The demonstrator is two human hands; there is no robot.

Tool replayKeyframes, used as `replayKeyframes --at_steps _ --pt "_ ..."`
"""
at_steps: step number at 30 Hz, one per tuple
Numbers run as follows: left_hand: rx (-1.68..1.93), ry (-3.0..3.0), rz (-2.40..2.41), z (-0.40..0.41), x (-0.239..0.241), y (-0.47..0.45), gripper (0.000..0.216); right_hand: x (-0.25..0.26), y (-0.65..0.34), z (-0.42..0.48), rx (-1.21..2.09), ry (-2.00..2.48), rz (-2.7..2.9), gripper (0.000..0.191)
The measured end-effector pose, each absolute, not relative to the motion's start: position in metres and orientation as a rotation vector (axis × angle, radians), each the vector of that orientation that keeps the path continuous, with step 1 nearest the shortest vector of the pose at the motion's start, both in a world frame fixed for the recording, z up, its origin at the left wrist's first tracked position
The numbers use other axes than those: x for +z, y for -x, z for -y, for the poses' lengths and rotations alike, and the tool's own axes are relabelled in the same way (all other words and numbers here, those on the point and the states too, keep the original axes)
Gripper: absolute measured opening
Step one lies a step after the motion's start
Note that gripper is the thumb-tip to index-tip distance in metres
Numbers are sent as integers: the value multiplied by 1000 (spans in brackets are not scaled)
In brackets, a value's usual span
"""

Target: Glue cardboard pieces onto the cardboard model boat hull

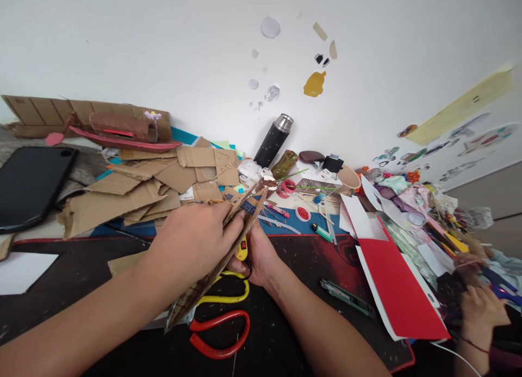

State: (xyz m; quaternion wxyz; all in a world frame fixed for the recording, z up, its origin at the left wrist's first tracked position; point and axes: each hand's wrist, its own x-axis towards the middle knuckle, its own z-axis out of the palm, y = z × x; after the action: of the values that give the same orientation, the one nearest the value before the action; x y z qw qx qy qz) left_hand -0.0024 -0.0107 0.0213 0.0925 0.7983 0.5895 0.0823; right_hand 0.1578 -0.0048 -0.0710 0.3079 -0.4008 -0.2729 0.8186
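My left hand [196, 235] is closed on a long, narrow piece of folded brown cardboard [216, 271], which it holds up at a slant over the desk. Just behind the cardboard, my right hand [261, 252] is wrapped around a yellow hot glue gun [242, 250] with a red switch and a black cord. The glue gun's nozzle is hidden by the cardboard and my left fingers. Beneath both hands, large scissors lie on the dark mat, showing one yellow handle [226, 299] and one red handle [220, 352].
Cardboard scraps [118, 195] pile up at the left, before a model boat [122, 135]. A black thermos [275, 140] leans near the wall. A box cutter [346, 297] and a red folder [399, 290] lie to the right. Another person's hand [481, 306] works at the far right.
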Motion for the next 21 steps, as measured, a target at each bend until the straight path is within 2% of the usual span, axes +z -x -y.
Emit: replayKeyframes --at_steps 21 --pt "263 -2360 -1748 12 19 2 53 -66 -156 6 2167 1049 711 86"
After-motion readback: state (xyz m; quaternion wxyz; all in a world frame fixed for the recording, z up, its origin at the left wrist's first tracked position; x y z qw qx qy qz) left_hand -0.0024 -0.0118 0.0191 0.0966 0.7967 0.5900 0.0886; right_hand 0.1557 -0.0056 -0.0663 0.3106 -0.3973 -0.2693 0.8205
